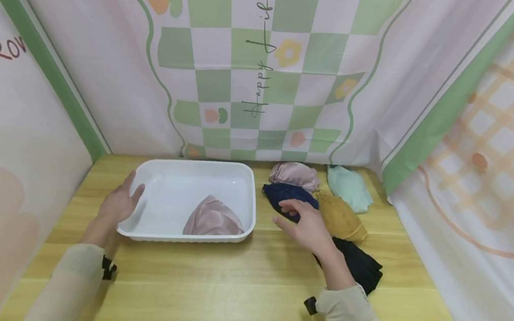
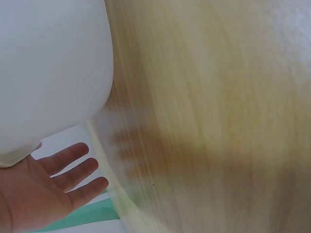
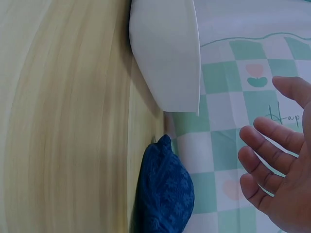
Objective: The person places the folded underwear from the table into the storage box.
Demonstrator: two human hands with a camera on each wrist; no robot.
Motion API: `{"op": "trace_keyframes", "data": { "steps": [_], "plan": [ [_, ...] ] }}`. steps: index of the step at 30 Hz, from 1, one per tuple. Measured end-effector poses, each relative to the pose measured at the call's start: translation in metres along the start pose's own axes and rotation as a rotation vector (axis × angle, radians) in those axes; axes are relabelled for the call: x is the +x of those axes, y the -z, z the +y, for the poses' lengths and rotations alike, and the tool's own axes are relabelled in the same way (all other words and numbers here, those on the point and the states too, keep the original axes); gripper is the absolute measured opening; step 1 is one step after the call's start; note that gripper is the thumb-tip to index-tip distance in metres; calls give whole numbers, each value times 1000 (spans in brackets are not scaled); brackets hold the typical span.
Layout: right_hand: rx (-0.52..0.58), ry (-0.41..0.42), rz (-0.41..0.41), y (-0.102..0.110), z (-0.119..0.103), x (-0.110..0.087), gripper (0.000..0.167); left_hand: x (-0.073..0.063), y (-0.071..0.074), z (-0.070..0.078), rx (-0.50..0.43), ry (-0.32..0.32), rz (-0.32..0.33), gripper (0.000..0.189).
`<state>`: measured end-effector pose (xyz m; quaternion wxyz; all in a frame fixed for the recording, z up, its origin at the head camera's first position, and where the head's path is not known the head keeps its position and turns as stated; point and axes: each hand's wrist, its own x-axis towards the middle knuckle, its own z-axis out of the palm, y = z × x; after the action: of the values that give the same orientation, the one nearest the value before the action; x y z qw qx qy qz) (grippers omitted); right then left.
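My left hand (image 1: pixel 117 203) is at the left rim of a white plastic tray (image 1: pixel 186 238), its thumb over the rim and its fingers outside. In the left wrist view those fingers (image 2: pixel 80 191) are straight and spread. A folded pink satin cloth (image 1: pixel 215 218) lies in the tray's front right part. My right hand (image 1: pixel 306 228) hovers with loosely bent fingers over a folded navy cloth (image 1: pixel 281 193), holding nothing. The right wrist view shows the navy cloth (image 3: pixel 165 189) with a lace-like pattern, apart from the hand (image 3: pixel 286 160).
Around the navy piece lie a folded pink satin cloth (image 1: pixel 294 175), a mint green one (image 1: pixel 350 189), a mustard one (image 1: pixel 341 216) and a black one (image 1: pixel 360 266). A printed curtain (image 1: pixel 264 79) stands along the table's back edge, with others at both sides of the wooden table (image 1: pixel 208 294).
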<state>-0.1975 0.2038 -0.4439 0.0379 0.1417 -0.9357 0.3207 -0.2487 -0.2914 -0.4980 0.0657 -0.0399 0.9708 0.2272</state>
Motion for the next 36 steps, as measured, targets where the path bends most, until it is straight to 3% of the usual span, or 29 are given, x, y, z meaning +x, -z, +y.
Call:
{"op": "trace_keyframes", "data": {
  "steps": [24,36],
  "plan": [
    [-39,-26,30,22,26,-25,53,1,-3,-3,1,0,7,82],
    [-62,-82,48,32,45,-43,54,0,-2,-2,-5,3,0,79]
  ]
}}
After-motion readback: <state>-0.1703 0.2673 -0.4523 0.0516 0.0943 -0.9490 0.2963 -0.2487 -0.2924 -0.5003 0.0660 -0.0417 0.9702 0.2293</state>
